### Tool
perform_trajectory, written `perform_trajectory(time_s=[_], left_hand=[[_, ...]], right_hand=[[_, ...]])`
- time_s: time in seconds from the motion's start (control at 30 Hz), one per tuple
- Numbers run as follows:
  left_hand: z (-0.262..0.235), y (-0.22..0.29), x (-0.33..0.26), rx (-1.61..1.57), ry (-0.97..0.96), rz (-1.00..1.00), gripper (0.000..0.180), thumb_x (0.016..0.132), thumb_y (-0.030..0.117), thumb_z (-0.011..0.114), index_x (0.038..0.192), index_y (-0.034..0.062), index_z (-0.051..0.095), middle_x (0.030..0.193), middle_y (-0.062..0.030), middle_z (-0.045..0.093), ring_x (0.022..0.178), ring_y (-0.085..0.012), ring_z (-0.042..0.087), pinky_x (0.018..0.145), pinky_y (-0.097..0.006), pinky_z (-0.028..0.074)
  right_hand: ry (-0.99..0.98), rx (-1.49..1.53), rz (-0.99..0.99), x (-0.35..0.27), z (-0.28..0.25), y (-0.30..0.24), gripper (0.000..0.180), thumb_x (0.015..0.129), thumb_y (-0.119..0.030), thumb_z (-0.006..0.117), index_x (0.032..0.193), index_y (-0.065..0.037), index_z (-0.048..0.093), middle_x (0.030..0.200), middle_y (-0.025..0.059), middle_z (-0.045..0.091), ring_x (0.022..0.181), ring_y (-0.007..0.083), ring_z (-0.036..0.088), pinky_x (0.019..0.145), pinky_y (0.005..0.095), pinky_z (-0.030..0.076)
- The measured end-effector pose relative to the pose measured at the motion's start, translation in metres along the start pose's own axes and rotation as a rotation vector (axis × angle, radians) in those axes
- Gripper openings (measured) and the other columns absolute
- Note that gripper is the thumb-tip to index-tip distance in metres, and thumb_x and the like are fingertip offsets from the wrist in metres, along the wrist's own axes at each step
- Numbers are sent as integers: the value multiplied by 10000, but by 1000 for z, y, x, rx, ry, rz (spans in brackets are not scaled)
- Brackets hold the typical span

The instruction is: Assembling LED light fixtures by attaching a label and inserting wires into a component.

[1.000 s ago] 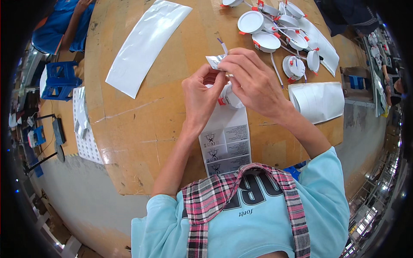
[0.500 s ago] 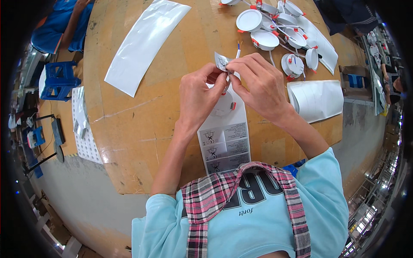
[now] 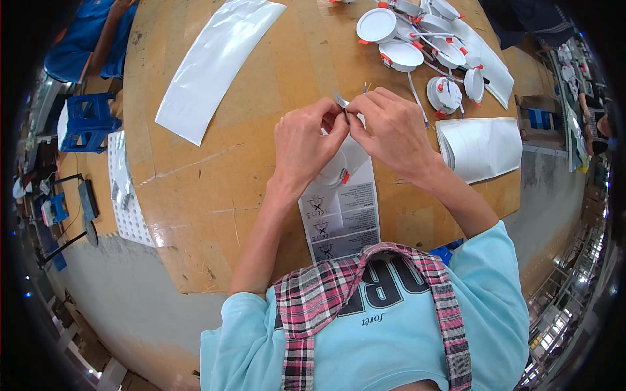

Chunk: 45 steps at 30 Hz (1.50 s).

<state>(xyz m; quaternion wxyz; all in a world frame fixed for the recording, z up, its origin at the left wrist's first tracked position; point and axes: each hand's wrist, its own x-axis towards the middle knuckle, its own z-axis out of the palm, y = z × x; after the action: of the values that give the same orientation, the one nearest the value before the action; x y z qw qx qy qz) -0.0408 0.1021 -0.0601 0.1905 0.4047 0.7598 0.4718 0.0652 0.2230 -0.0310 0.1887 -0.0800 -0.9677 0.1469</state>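
My left hand (image 3: pixel 306 142) and my right hand (image 3: pixel 394 131) meet over the table, fingertips pinched together on a small silvery label (image 3: pixel 341 100). Only a narrow bit of the label shows above the fingers. Under the hands lies a round white downlight (image 3: pixel 330 172) with a red-tipped clip, partly covered by my left hand. Stripped blue and brown wire ends poke out just beyond my right fingers. Beneath the downlight a printed label sheet (image 3: pixel 340 218) stretches toward my body.
Several white downlights (image 3: pixel 400 56) with red clips and cables are heaped at the far right. Nearby lies a folded white sheet stack (image 3: pixel 481 148). A long glossy white sheet (image 3: pixel 218 68) is at the far left. Beyond the left edge stands a blue stool (image 3: pixel 91 120); another person (image 3: pixel 91 39) sits there.
The label, spread upward before, now shows as a thin sliver between my fingers. The downlight below has turned and shifted slightly toward me, and the wire ends have dropped behind my right hand.
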Motion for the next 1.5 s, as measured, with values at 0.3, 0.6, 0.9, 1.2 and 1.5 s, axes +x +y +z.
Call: perform_trajectory(time_s=[0.3, 0.6, 0.9, 1.2, 1.5], left_hand=[[3, -1, 0, -193, -37, -237, 142, 793, 95, 603, 790, -43, 635, 644, -39, 628, 599, -81, 595, 561, -265, 497], [3, 1, 0, -231, 30, -162, 158, 816, 93, 639, 899, -36, 680, 796, -101, 709, 745, -131, 678, 712, -262, 535], [4, 2, 0, -133, 39, -151, 116, 828, 65, 615, 848, -34, 671, 739, -76, 696, 709, -116, 669, 631, -243, 529], [2, -5, 1, -412, -14, -273, 123, 836, 56, 601, 845, -50, 663, 776, -73, 692, 707, -116, 668, 675, -235, 524], [1, 6, -2, -197, -15, -200, 131, 843, 80, 629, 852, -44, 669, 749, -68, 696, 685, -99, 660, 660, -234, 521]], right_hand=[[81, 256, 245, -9, 13, 3, 68, 730, -103, 665, 737, -68, 607, 673, 65, 611, 639, 240, 615, 539, 358, 477], [131, 86, 120, -8, 7, -1, 67, 731, -89, 663, 728, -60, 602, 677, 57, 604, 659, 218, 604, 548, 354, 471], [104, -4, -4, -7, 7, -2, 78, 737, -90, 663, 740, -52, 595, 709, 52, 582, 704, 214, 587, 578, 337, 472], [109, 210, 195, -11, 14, 2, 84, 736, -78, 674, 772, -61, 601, 703, 63, 604, 657, 224, 605, 555, 349, 477], [74, 109, 135, -7, 10, -2, 98, 772, -124, 655, 813, -56, 597, 730, 62, 624, 705, 224, 622, 564, 350, 484]])
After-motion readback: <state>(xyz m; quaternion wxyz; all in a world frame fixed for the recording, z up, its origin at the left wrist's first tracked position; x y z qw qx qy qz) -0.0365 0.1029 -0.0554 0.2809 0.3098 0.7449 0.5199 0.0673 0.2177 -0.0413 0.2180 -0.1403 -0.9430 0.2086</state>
